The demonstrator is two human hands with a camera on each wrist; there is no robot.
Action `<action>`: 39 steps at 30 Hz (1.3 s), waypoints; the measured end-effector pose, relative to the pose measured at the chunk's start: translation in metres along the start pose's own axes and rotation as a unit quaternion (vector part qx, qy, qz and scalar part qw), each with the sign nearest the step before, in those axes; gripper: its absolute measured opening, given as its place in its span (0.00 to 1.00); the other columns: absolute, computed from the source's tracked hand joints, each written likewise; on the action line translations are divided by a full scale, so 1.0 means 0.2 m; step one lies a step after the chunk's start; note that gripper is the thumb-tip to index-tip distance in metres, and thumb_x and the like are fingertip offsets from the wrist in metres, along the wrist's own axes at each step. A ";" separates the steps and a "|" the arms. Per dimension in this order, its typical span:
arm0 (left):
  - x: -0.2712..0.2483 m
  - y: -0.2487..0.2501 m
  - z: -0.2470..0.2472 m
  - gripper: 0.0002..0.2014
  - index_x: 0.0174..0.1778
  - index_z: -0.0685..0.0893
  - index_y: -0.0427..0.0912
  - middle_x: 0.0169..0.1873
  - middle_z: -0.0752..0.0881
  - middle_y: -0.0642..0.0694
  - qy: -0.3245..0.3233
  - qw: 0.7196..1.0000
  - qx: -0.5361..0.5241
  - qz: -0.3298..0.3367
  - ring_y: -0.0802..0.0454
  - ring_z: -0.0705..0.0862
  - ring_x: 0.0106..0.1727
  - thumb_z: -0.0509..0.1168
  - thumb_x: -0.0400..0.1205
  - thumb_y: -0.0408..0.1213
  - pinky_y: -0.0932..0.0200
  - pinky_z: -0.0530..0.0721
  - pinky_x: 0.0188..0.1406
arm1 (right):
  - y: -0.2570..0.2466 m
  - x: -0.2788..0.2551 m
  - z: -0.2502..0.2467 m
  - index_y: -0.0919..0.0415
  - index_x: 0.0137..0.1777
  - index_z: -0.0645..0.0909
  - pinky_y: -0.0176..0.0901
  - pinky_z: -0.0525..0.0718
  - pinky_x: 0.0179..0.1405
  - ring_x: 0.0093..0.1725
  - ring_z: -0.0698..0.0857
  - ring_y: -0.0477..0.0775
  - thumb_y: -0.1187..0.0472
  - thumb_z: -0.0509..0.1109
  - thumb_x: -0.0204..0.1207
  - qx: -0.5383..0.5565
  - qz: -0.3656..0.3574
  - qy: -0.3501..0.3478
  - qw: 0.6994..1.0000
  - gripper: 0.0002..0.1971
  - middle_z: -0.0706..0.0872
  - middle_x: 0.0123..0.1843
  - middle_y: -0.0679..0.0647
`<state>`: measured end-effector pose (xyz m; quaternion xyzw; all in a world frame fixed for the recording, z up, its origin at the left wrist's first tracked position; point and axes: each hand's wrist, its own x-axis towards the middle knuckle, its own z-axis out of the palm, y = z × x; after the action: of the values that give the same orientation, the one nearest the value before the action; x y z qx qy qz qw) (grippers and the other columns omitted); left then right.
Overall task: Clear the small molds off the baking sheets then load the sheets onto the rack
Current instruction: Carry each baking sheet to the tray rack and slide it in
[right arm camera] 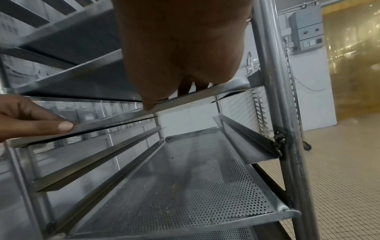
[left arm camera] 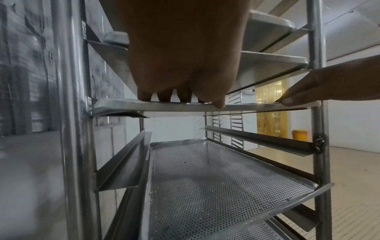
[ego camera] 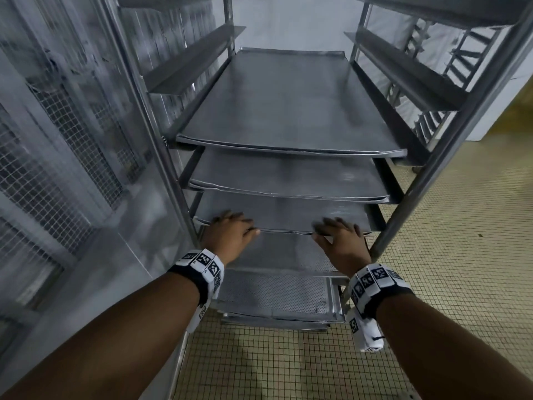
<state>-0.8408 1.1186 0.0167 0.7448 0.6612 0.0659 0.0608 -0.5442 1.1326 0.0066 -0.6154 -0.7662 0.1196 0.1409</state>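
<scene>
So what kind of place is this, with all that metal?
Probably a commercial bakery: a tall steel rack holding baking sheets, perforated trays lower down, and a small-tiled floor.

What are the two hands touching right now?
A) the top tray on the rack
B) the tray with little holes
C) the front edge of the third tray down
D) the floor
C: the left hand and right hand both rest on the front edge of the third baking sheet in the rack, just above the perforated tray.
</scene>
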 end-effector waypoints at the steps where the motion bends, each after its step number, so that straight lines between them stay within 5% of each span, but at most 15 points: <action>1: 0.03 -0.01 0.01 0.24 0.75 0.83 0.53 0.81 0.76 0.49 -0.001 1.000 0.000 0.001 0.39 0.68 0.84 0.55 0.89 0.60 0.42 0.68 0.79 | 0.00 0.03 0.00 0.35 0.76 0.75 0.62 0.47 0.84 0.86 0.58 0.52 0.37 0.57 0.85 0.006 0.005 0.000 1.000 0.21 0.68 0.84 0.42; 9: 0.17 -0.06 0.03 0.29 0.71 0.85 0.52 0.76 0.81 0.48 0.004 1.000 0.015 0.017 0.36 0.72 0.80 0.49 0.87 0.62 0.41 0.71 0.75 | 0.00 0.15 -0.01 0.34 0.75 0.76 0.60 0.47 0.85 0.86 0.57 0.50 0.38 0.58 0.85 0.006 0.020 -0.007 1.000 0.20 0.69 0.84 0.40; 11: 0.15 -0.05 0.03 0.34 0.74 0.83 0.52 0.79 0.78 0.49 0.004 1.000 0.014 0.015 0.36 0.69 0.83 0.43 0.85 0.64 0.41 0.69 0.78 | -0.01 0.14 -0.02 0.34 0.76 0.75 0.59 0.46 0.85 0.87 0.57 0.50 0.38 0.57 0.85 0.004 0.023 -0.013 1.000 0.21 0.67 0.84 0.40; 13: 0.12 -0.06 0.04 0.30 0.82 0.74 0.53 0.86 0.68 0.50 -0.010 1.000 0.016 0.011 0.37 0.57 0.89 0.48 0.88 0.62 0.38 0.59 0.85 | -0.01 0.14 -0.03 0.34 0.78 0.73 0.59 0.46 0.86 0.87 0.56 0.51 0.39 0.55 0.87 -0.019 0.016 -0.024 0.999 0.21 0.65 0.86 0.40; 15: 0.07 -0.10 0.04 0.32 0.88 0.63 0.53 0.90 0.57 0.51 -0.024 0.999 0.022 0.031 0.40 0.46 0.91 0.54 0.89 0.60 0.37 0.48 0.88 | 0.01 0.11 -0.03 0.36 0.79 0.72 0.58 0.51 0.86 0.87 0.58 0.53 0.40 0.54 0.87 -0.039 -0.003 -0.029 0.999 0.22 0.65 0.86 0.41; 17: 0.01 -0.17 0.00 0.34 0.88 0.66 0.49 0.89 0.61 0.48 -0.031 0.998 0.006 0.055 0.44 0.51 0.91 0.54 0.87 0.63 0.43 0.51 0.88 | 0.05 0.06 -0.05 0.41 0.76 0.77 0.57 0.65 0.82 0.83 0.67 0.54 0.39 0.54 0.86 -0.028 -0.009 -0.004 1.000 0.23 0.75 0.80 0.45; 19: -0.05 -0.24 -0.07 0.35 0.74 0.84 0.46 0.76 0.82 0.45 0.012 0.998 -0.040 0.055 0.45 0.73 0.82 0.50 0.82 0.66 0.50 0.71 0.79 | 0.09 -0.03 -0.11 0.47 0.63 0.86 0.55 0.82 0.64 0.69 0.81 0.56 0.38 0.54 0.83 -0.006 0.003 0.054 0.999 0.24 0.87 0.64 0.48; 21: -0.12 -0.32 -0.17 0.31 0.51 0.92 0.47 0.50 0.93 0.46 0.101 0.992 -0.069 0.012 0.43 0.89 0.57 0.51 0.80 0.65 0.52 0.87 0.54 | 0.14 -0.11 -0.19 0.51 0.47 0.86 0.50 0.86 0.44 0.50 0.86 0.58 0.36 0.54 0.82 0.002 0.049 0.099 0.994 0.25 0.89 0.45 0.50; 23: -0.15 -0.39 -0.28 0.25 0.36 0.87 0.44 0.31 0.89 0.45 0.173 0.980 -0.094 -0.044 0.39 0.89 0.39 0.59 0.82 0.61 0.50 0.88 0.40 | 0.19 -0.16 -0.31 0.52 0.38 0.83 0.47 0.84 0.37 0.36 0.85 0.57 0.32 0.51 0.81 0.019 0.128 0.124 0.984 0.29 0.86 0.35 0.52; 25: -0.17 -0.43 -0.42 0.25 0.32 0.80 0.43 0.26 0.83 0.45 0.210 0.966 -0.112 -0.106 0.37 0.87 0.35 0.62 0.86 0.58 0.51 0.83 0.35 | 0.24 -0.18 -0.47 0.58 0.38 0.82 0.51 0.83 0.39 0.35 0.82 0.61 0.31 0.49 0.83 0.045 0.205 0.161 0.964 0.33 0.86 0.36 0.60; 31: -0.11 -0.41 -0.88 0.25 0.57 0.76 0.37 0.42 0.83 0.44 0.366 0.886 -0.227 -0.169 0.39 0.82 0.43 0.56 0.89 0.60 0.47 0.79 0.44 | 0.25 -0.13 -0.94 0.64 0.63 0.79 0.55 0.75 0.49 0.57 0.84 0.74 0.29 0.47 0.83 0.121 0.221 0.250 0.935 0.39 0.87 0.58 0.72; 35: -0.05 -0.26 -1.26 0.23 0.67 0.71 0.39 0.49 0.84 0.39 0.407 0.858 -0.289 -0.121 0.38 0.83 0.48 0.53 0.91 0.57 0.47 0.76 0.47 | 0.06 -0.03 -1.30 0.63 0.66 0.76 0.60 0.77 0.54 0.58 0.84 0.76 0.31 0.47 0.84 0.149 0.150 0.311 0.926 0.35 0.85 0.59 0.75; 39: 0.05 -0.18 -1.51 0.25 0.72 0.67 0.37 0.60 0.84 0.29 0.426 0.832 -0.338 -0.112 0.31 0.85 0.54 0.48 0.92 0.56 0.46 0.74 0.48 | -0.12 0.09 -1.52 0.60 0.53 0.66 0.59 0.72 0.47 0.55 0.83 0.79 0.36 0.50 0.86 0.193 0.136 0.389 0.891 0.25 0.83 0.56 0.80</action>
<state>-0.9288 1.1330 0.3070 0.4967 0.6371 0.5888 0.0275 -0.4594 1.1481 0.3003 -0.6720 -0.5207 0.0340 0.5254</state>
